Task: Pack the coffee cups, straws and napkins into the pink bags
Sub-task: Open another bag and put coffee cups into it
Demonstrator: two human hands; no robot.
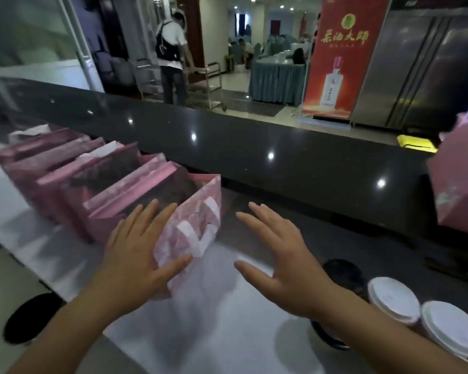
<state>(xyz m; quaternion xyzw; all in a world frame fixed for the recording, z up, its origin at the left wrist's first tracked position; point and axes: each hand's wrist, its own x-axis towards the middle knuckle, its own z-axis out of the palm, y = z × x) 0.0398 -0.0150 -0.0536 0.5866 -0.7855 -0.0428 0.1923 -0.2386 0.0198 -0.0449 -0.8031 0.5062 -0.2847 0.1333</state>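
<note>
A row of several pink bags [65, 168] stands on the white counter [227, 319] at the left. The nearest pink bag [197, 220] has white handles and stands open-topped. My left hand [138, 252] lies flat against its near side, fingers spread, thumb touching the bag. My right hand [278, 255] hovers open to the right of that bag, apart from it. Two coffee cups with white lids [392, 300] [449, 330] stand at the lower right by my right forearm. Another pink bag [459, 184] with a straw sticking out sits at the right edge.
A raised black glossy ledge [254, 147] runs behind the counter. A yellow object [416, 143] lies on it at the right. A dark round thing [341, 273] sits behind the cups. Beyond the ledge a person stands by a cart near a red banner [338, 58].
</note>
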